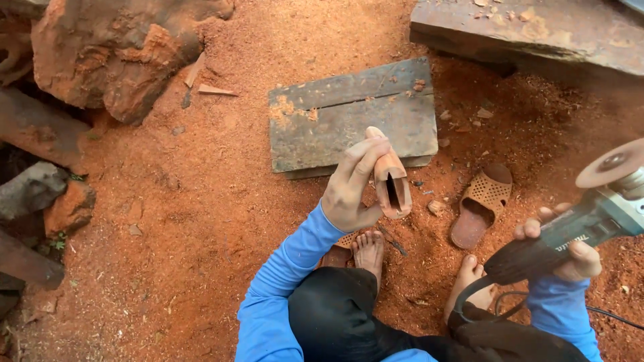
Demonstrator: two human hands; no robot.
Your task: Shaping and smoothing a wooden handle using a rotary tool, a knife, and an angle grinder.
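Carving (392,184): reddish wood, slotted, clamped in our left hand (350,191), fingers closed round it, above the grey board (335,121). Right hand (567,251) wraps the grinder (583,224), disc up. We note a sandal (481,204) on sawdust (201,201) by our bare feet.

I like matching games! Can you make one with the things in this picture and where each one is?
1 carved wood piece
2 grinder
3 sandal
4 plank

a in the right hand
b flat on the sawdust, above the hands
c in the left hand
d on the ground between the hands

Pairs: 1-c, 2-a, 3-d, 4-b
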